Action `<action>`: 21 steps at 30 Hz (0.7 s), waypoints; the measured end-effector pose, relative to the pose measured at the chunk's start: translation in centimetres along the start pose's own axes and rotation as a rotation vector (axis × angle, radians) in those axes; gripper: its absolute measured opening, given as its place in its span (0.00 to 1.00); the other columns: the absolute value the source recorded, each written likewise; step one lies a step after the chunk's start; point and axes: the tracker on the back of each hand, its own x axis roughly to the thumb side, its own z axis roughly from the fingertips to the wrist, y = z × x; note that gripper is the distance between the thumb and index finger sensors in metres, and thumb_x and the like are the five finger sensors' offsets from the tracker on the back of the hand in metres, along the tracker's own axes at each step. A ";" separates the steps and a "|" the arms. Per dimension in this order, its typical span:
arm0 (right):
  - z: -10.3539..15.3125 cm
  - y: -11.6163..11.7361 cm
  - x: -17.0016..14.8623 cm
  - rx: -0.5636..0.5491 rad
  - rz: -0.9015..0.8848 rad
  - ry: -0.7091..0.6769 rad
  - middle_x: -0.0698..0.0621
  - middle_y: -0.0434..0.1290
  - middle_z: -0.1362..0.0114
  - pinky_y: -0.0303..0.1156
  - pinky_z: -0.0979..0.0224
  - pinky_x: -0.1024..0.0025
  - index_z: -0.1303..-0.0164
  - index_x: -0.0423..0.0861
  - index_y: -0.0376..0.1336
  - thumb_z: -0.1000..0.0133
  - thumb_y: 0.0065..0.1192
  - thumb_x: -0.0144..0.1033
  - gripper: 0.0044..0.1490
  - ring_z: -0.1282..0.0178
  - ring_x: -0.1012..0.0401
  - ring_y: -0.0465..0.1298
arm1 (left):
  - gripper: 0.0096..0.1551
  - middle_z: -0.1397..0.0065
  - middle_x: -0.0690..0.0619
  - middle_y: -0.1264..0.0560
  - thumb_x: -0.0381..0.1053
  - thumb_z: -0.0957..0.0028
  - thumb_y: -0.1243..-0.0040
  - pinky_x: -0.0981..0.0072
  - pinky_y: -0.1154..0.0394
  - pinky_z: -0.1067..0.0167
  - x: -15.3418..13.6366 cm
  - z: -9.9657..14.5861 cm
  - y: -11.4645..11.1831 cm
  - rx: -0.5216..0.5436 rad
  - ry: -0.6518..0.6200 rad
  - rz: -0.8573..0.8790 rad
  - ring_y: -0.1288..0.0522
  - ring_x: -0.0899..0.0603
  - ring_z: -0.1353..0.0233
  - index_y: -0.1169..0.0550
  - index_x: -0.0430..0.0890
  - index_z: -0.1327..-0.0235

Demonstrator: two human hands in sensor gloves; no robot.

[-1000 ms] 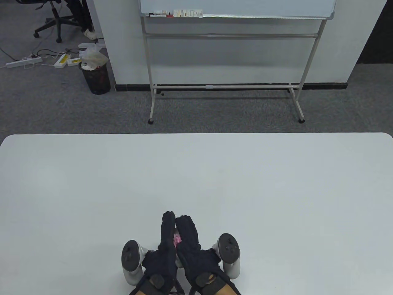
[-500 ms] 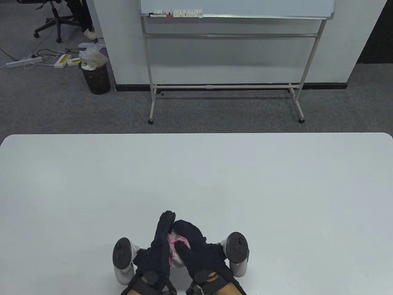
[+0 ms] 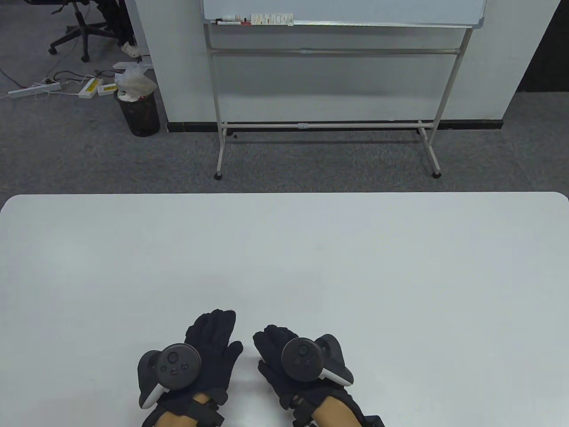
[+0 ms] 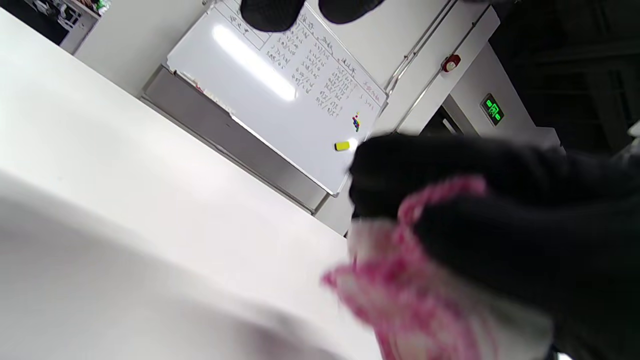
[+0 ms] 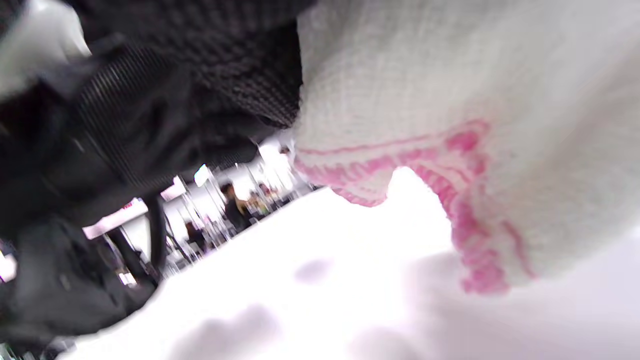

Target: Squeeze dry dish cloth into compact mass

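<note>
The dish cloth (image 4: 400,295) is white with pink edging, bunched into a small wad. In the left wrist view my right hand (image 4: 500,210) curls over it and grips it against the table. The right wrist view shows the cloth (image 5: 450,100) close up, just under that hand. In the table view the cloth is hidden beneath my right hand (image 3: 273,342), which lies palm down near the table's front edge. My left hand (image 3: 213,329) lies palm down beside it, a small gap to the left, fingers spread and holding nothing.
The white table (image 3: 284,249) stretches away in front of both hands. Beyond its far edge a whiteboard on a metal stand (image 3: 329,124) is on the carpet, with a black waste bin (image 3: 138,111) at the far left.
Both hands were on edge, pressed together around the cloth. They have turned palm down and parted; the left hand let go and moved left, the cloth stays under the right hand.
</note>
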 end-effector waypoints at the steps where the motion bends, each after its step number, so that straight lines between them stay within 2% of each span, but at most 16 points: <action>1: -0.3 0.5 -0.1 0.016 0.036 0.005 0.38 0.52 0.20 0.64 0.32 0.35 0.24 0.42 0.53 0.43 0.65 0.40 0.40 0.21 0.37 0.57 | 0.42 0.16 0.40 0.49 0.70 0.43 0.62 0.30 0.55 0.30 -0.2 -0.1 0.0 -0.004 0.004 -0.005 0.53 0.27 0.20 0.46 0.49 0.20; 4: -1.0 2.2 -0.3 0.081 0.119 0.012 0.40 0.50 0.19 0.60 0.28 0.36 0.23 0.44 0.53 0.43 0.65 0.41 0.40 0.19 0.39 0.54 | 0.42 0.16 0.40 0.49 0.70 0.43 0.62 0.30 0.55 0.29 -0.6 -0.2 -0.3 -0.009 0.015 -0.018 0.53 0.27 0.20 0.46 0.50 0.20; 6: -1.2 3.9 -0.5 0.169 0.119 0.022 0.42 0.48 0.18 0.57 0.26 0.36 0.23 0.44 0.52 0.43 0.65 0.43 0.41 0.17 0.40 0.52 | 0.42 0.16 0.40 0.48 0.70 0.43 0.63 0.30 0.55 0.29 -0.7 -0.3 -0.3 -0.028 0.008 0.004 0.53 0.28 0.20 0.46 0.50 0.20; 9: -1.3 5.3 -0.8 0.243 0.075 0.020 0.47 0.37 0.16 0.40 0.20 0.37 0.20 0.51 0.44 0.43 0.62 0.52 0.47 0.14 0.45 0.37 | 0.42 0.16 0.40 0.49 0.70 0.43 0.62 0.30 0.56 0.29 -0.5 -0.2 0.1 -0.003 -0.009 0.081 0.54 0.28 0.20 0.46 0.50 0.20; 14: -1.7 6.6 -1.2 0.373 0.049 0.078 0.54 0.27 0.16 0.25 0.21 0.40 0.19 0.55 0.36 0.41 0.54 0.62 0.50 0.15 0.53 0.22 | 0.42 0.16 0.40 0.48 0.70 0.43 0.63 0.30 0.56 0.29 -0.2 0.0 0.1 -0.001 -0.030 0.035 0.53 0.28 0.20 0.45 0.50 0.20; 21: -1.8 7.1 -1.1 0.399 0.069 0.091 0.58 0.22 0.17 0.21 0.23 0.40 0.20 0.59 0.32 0.42 0.53 0.65 0.52 0.17 0.55 0.18 | 0.42 0.15 0.40 0.49 0.71 0.43 0.63 0.30 0.57 0.29 -0.4 -0.4 -0.5 -0.029 -0.015 0.029 0.55 0.28 0.20 0.46 0.50 0.20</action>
